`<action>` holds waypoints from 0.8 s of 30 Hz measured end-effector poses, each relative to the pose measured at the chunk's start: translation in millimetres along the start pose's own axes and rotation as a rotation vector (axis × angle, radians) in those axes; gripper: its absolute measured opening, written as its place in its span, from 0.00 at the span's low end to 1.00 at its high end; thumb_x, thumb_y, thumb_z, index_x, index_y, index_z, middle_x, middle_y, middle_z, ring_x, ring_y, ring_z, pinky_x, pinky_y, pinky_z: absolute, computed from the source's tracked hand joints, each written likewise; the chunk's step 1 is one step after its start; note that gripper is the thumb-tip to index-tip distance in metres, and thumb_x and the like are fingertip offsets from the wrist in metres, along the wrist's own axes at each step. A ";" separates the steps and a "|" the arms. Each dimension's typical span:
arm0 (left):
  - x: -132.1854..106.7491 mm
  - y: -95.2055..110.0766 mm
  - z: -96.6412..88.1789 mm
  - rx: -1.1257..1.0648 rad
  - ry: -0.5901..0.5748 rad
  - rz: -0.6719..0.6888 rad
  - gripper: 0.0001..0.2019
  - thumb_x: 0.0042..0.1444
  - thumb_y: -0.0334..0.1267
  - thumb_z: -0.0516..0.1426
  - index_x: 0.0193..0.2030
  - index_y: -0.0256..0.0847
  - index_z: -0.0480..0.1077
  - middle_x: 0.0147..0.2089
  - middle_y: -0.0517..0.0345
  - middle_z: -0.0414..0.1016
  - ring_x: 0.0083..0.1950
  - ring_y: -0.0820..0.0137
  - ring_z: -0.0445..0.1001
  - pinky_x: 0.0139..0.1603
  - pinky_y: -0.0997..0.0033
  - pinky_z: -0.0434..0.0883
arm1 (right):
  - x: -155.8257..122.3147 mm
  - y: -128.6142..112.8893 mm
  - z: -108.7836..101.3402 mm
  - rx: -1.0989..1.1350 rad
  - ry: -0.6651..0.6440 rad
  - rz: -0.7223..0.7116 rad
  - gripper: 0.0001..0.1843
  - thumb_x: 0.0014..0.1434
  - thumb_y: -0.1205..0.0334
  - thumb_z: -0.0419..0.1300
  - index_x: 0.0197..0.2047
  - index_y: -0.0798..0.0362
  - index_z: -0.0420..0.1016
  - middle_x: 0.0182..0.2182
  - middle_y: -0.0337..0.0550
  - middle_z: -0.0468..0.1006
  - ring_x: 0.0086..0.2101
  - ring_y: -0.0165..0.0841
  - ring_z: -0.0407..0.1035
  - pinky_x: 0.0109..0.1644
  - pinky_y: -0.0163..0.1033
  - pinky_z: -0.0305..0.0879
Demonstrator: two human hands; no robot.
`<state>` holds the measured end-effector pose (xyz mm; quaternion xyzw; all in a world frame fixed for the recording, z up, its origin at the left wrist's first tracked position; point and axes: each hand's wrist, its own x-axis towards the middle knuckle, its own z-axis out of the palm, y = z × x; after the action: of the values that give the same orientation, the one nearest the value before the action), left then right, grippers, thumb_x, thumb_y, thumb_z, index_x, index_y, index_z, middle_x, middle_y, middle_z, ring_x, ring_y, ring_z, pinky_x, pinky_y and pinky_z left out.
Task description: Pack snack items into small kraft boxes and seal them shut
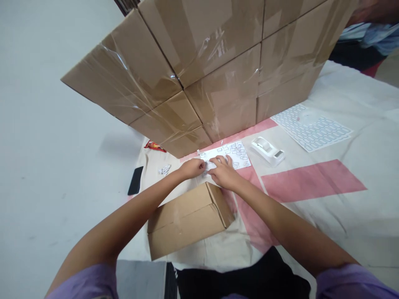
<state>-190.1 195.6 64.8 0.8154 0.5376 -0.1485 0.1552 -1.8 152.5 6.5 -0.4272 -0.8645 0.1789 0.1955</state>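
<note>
A white sheet (245, 160) with scattered small outlined labels lies on the cloth in front of the stacked boxes. Over its left part, my left hand (192, 168) is closed in a pinch; what its fingertips hold, if anything, is too small to make out. Close beside it, my right hand (225, 172) rests on the sheet with fingers spread, its thumb near the left fingertips. Nearer to me, below both hands, a closed cardboard box (187, 224) sits at an angle. Neither hand is on the box.
Large taped cardboard boxes (224, 95) form a wall behind the sheet. To the right are a white tape dispenser (267, 151) and label sheets (314, 133). A black phone (135, 180), crumpled scraps (164, 169) and a red packet (154, 145) lie left. Another person (358, 52) is at upper right.
</note>
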 end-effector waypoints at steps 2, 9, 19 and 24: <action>-2.3 0.4 0.5 0.007 0.007 0.000 0.10 0.61 0.37 0.54 0.38 0.40 0.77 0.42 0.53 0.82 0.41 0.66 0.76 0.38 0.71 0.67 | 0.2 -1.4 0.7 -0.011 0.002 0.005 0.16 0.64 0.64 0.57 0.50 0.44 0.84 0.63 0.52 0.68 0.63 0.52 0.53 0.68 0.70 0.38; -11.8 7.4 -0.5 0.086 0.044 0.023 0.11 0.62 0.35 0.51 0.41 0.42 0.75 0.48 0.52 0.80 0.49 0.62 0.77 0.43 0.68 0.69 | 2.0 -4.4 1.1 -0.016 0.025 0.033 0.15 0.63 0.61 0.61 0.52 0.45 0.81 0.64 0.52 0.67 0.64 0.51 0.55 0.69 0.69 0.39; -11.1 6.8 -1.6 0.083 0.044 0.012 0.09 0.62 0.35 0.51 0.37 0.42 0.74 0.43 0.53 0.81 0.45 0.63 0.77 0.38 0.69 0.67 | -6.6 -14.9 -2.2 -0.037 -0.030 0.113 0.18 0.66 0.60 0.59 0.56 0.44 0.80 0.69 0.51 0.64 0.69 0.53 0.52 0.72 0.67 0.38; -11.7 2.4 -1.5 0.054 0.042 0.003 0.08 0.61 0.34 0.52 0.38 0.42 0.73 0.42 0.56 0.81 0.42 0.66 0.77 0.38 0.71 0.66 | -8.8 -17.2 3.4 -0.073 -0.084 0.122 0.22 0.68 0.62 0.55 0.63 0.40 0.75 0.73 0.51 0.58 0.71 0.54 0.48 0.72 0.68 0.36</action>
<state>-192.3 185.6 71.2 0.8231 0.5352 -0.1455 0.1221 -10.0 135.0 10.1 -0.4782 -0.8501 0.1768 0.1321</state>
